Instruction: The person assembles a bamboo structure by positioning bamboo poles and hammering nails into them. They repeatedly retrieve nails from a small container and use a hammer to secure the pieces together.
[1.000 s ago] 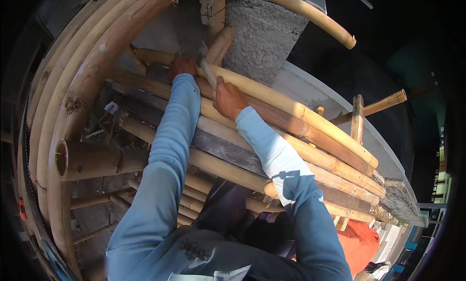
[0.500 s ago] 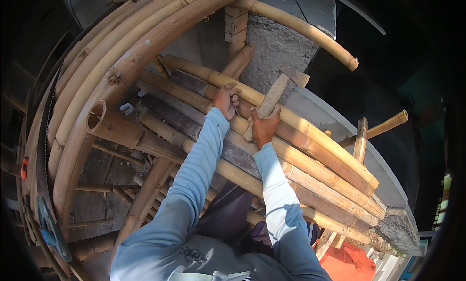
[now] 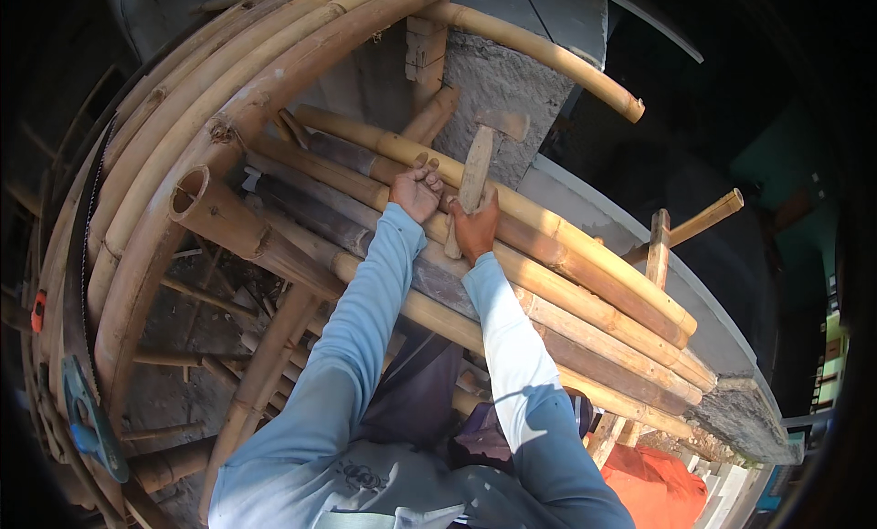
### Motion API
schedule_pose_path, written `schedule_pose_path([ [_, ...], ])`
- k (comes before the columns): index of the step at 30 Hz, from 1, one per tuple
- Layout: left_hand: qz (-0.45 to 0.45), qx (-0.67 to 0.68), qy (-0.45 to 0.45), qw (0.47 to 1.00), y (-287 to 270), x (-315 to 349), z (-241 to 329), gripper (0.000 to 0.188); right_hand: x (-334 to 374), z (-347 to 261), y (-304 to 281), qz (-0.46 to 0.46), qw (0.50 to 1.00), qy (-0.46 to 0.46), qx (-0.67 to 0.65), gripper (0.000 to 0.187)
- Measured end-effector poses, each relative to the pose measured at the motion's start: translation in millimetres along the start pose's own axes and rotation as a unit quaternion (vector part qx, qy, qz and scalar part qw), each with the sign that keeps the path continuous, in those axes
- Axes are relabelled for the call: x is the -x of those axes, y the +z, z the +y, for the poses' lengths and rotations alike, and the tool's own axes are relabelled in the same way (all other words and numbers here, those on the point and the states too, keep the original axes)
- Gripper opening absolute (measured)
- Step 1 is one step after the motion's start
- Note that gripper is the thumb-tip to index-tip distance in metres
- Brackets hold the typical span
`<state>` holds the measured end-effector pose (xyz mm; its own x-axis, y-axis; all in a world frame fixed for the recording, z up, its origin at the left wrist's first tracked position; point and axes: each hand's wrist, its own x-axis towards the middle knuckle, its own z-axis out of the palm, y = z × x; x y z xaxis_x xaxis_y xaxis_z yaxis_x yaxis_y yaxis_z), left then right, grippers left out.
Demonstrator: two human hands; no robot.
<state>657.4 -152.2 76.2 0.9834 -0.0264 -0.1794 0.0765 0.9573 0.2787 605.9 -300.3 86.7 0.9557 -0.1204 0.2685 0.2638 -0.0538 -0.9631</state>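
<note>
My right hand (image 3: 474, 227) is wrapped round the wooden handle of a hatchet (image 3: 475, 170). Its dull metal head points away from me, above the far bamboo poles. To the left of it, my left hand (image 3: 417, 193) rests over the poles, palm turned up and fingers curled in. Anything small between those fingers is too hard to make out. Under both hands lies a row of bamboo poles (image 3: 585, 310), side by side and slanting from upper left to lower right. Some are yellow, others dark brown and weathered.
Thick bamboo poles (image 3: 247, 100) run along the left, with a handsaw (image 3: 94, 419) beside them. One cut bamboo end (image 3: 189, 189) juts up near my left forearm. A pole (image 3: 548, 54) sticks out at the top, near a rough concrete block (image 3: 498, 81). Orange cloth (image 3: 653, 483) lies lower right.
The hatchet has swung to a more upright angle, its head shifting left. My left hand has rolled so that more of its palm shows. The whole view has shifted slightly.
</note>
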Motion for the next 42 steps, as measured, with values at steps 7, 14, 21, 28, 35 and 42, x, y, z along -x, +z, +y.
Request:
schedule_pose_path([
  [7, 0.036, -0.147, -0.012, 0.988, 4.5, 18.5, 39.9, 0.028, -2.3, -2.4, -8.8, 0.07, 0.994, 0.022, -0.078, 0.056],
  [14, 0.018, -0.088, -0.033, 0.995, 18.8, 20.0, 1.9, 0.013, 3.7, -10.3, -1.2, -0.026, 1.0, -0.002, -0.013, 0.057],
  [21, 0.036, -0.064, 0.021, 0.997, 28.7, 7.8, -22.0, 0.016, -1.2, -10.4, 0.7, -0.012, 0.998, 0.007, -0.054, 0.055],
  [28, 0.127, -0.428, 0.143, 0.883, 27.6, 21.5, 39.1, 0.022, -1.0, -14.6, -3.9, 0.05, 0.998, -0.019, -0.039, 0.052],
  [35, -0.031, -0.497, -0.015, 0.867, 40.1, 43.2, 4.4, 0.025, 0.4, -6.3, 0.7, -0.004, 0.994, 0.035, -0.102, 0.055],
  [42, 0.152, -0.51, 0.349, 0.772, 16.0, 25.2, 62.7, 0.031, 6.7, -9.7, 1.1, 0.117, 0.981, 0.058, -0.144, 0.054],
])
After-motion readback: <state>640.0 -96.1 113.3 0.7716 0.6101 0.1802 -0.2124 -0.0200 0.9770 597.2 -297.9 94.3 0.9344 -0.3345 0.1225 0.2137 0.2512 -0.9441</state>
